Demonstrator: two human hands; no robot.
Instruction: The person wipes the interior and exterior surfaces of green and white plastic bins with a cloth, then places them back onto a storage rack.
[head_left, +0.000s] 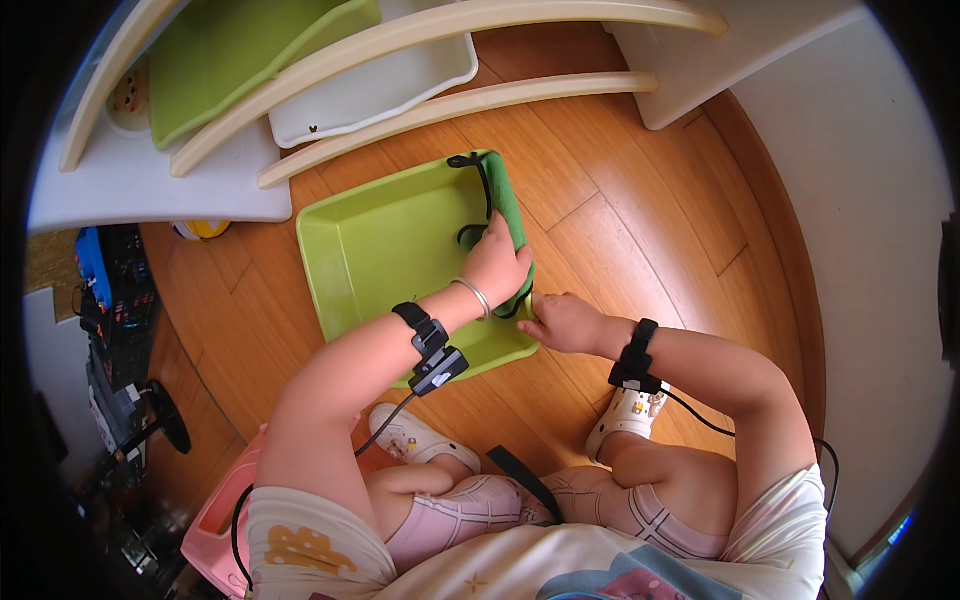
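Observation:
A light-green plastic bin (390, 259) stands on the wooden floor in front of me. Over its right rim lies a dark-green cloth (508, 206) with black edging and straps, partly hidden by my left hand (496, 264). That hand rests on the cloth, its thumb at the outer side and its other fingers toward the inside; how firmly it grips is hard to see. My right hand (562, 322) pinches the bin's rim at the lower right, close to the cloth's lower end. Each wrist wears a black strap with a small device.
A storage rack with cream rails (465, 112) stands beyond the bin, holding a green bin (225, 67) and a white bin (375, 94). A white wall panel (847, 225) is at right. A pink plastic item (225, 525) and dark clutter are at left. Cables trail from both wrist devices.

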